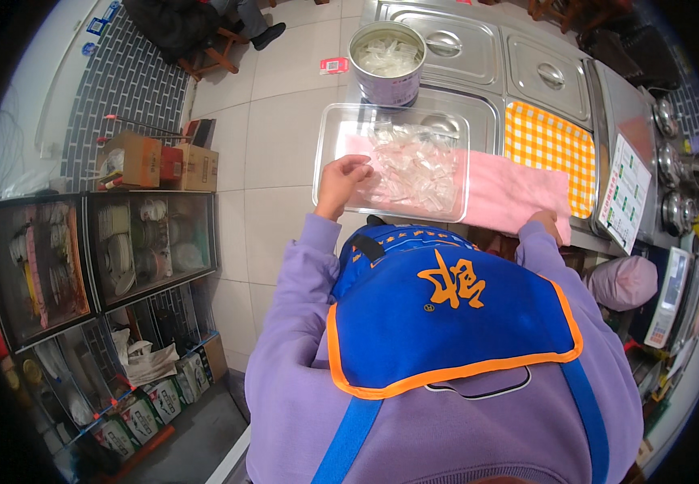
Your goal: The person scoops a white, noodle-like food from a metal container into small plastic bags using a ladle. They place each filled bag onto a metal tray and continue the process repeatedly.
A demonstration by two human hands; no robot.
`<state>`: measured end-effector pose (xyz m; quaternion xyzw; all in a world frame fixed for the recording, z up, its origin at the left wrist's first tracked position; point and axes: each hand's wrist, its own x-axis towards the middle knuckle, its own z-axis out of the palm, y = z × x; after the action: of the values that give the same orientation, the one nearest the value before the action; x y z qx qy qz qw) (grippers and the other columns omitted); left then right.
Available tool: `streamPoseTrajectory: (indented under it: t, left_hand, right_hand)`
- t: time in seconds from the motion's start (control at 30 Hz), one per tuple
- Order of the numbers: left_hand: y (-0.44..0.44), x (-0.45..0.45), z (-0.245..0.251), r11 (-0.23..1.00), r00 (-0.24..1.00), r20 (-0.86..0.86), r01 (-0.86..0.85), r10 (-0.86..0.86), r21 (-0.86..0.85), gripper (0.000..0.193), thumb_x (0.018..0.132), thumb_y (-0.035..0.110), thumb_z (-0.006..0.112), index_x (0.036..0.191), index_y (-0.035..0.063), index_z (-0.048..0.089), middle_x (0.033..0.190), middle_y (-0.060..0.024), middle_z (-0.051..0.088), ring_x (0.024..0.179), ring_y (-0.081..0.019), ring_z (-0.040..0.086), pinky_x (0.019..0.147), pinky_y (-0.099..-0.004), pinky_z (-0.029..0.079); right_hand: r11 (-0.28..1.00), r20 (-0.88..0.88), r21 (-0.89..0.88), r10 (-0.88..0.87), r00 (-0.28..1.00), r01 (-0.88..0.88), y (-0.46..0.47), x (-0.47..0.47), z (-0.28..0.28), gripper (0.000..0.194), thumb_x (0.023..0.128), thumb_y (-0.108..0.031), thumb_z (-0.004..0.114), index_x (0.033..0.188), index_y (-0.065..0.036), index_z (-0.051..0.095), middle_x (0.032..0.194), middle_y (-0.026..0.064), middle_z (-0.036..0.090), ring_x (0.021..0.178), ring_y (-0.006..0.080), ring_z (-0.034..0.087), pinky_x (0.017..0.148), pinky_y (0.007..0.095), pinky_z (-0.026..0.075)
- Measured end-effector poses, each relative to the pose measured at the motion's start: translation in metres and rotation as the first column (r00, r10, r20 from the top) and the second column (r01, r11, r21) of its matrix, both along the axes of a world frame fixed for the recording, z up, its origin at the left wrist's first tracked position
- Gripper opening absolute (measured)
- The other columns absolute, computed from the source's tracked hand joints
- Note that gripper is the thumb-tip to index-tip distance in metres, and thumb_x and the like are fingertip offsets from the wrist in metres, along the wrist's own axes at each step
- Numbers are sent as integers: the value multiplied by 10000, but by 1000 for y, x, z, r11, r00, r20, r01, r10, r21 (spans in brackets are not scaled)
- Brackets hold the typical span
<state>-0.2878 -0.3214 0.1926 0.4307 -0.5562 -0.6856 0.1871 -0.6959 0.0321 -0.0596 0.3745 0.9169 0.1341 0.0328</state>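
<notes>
My left hand [344, 183] is at the left part of a clear plastic tray [331, 133], fingers curled over its inside; whether they pinch anything is too small to tell. Many small clear plastic pieces [413, 166] lie heaped in the tray. Under the tray's right part a folded pink cloth [507, 187] spreads to the right. On the near edge of that cloth rests my right hand [547, 222], its fingers partly hidden by the cloth and sleeve. Behind the tray stands an open round tin [389, 88] holding similar clear pieces.
Steel pans with lids [531, 72] are set in the counter. To the right are an orange checked tray [549, 151] and a printed sheet [625, 190]. A glass-fronted cabinet [89, 242] and cardboard boxes [198, 166] stand left. A seated person's leg [246, 18] shows at the top.
</notes>
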Motion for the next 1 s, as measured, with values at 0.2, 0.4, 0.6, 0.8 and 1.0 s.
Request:
streamPoseTrajectory:
  t: [0.2, 0.4, 0.6, 0.8, 1.0]
  left_hand:
    - [2, -1, 21, 945, 974, -172, -87, 148, 316, 336, 892, 19, 611, 1217, -41, 549, 1068, -172, 650, 893, -195, 657, 803, -258, 545]
    - [-5, -21, 40, 934, 935, -242, -180, 260, 309, 332, 881, 0, 614, 1196, -64, 529, 1086, -188, 633, 910, -213, 651, 796, -261, 546]
    - [-44, -65, 71, 948, 886, -338, -291, 317, 127, 217, 868, -17, 621, 1068, -61, 549, 934, -149, 654, 805, -188, 651, 758, -262, 544]
    - [-73, -112, 96, 940, 868, -373, -339, 329, 41, 204, 868, -42, 604, 1063, -80, 559, 944, -162, 650, 798, -195, 650, 761, -254, 548]
    - [-72, -126, 93, 943, 872, -385, -334, 302, -16, 203, 859, -29, 609, 1051, -88, 579, 946, -152, 655, 813, -195, 653, 776, -268, 547]
  right_hand:
    - [1000, -62, 21, 18, 998, -16, 1, -2, -3, 671, 752, -438, 519, 1112, 121, 430, 1123, 278, 546, 998, 392, 577, 838, 508, 470]
    - [975, 40, -212, 69, 997, -59, -7, 10, 36, 507, 885, -317, 453, 1323, -78, 361, 1276, 175, 508, 1132, 418, 503, 868, 565, 413]
    - [963, 143, -262, 108, 984, -67, -20, 20, 60, 483, 950, -277, 415, 1417, -176, 348, 1342, 119, 495, 1189, 431, 470, 878, 579, 390]
    - [945, 79, -326, 24, 997, 3, -18, 23, 72, 486, 945, -315, 402, 1402, -152, 378, 1338, 157, 489, 1172, 446, 470, 885, 571, 388]
    - [965, -158, -243, -137, 978, 96, -24, 25, 70, 663, 772, -404, 515, 1221, 73, 408, 1238, 273, 480, 1055, 407, 546, 881, 514, 442]
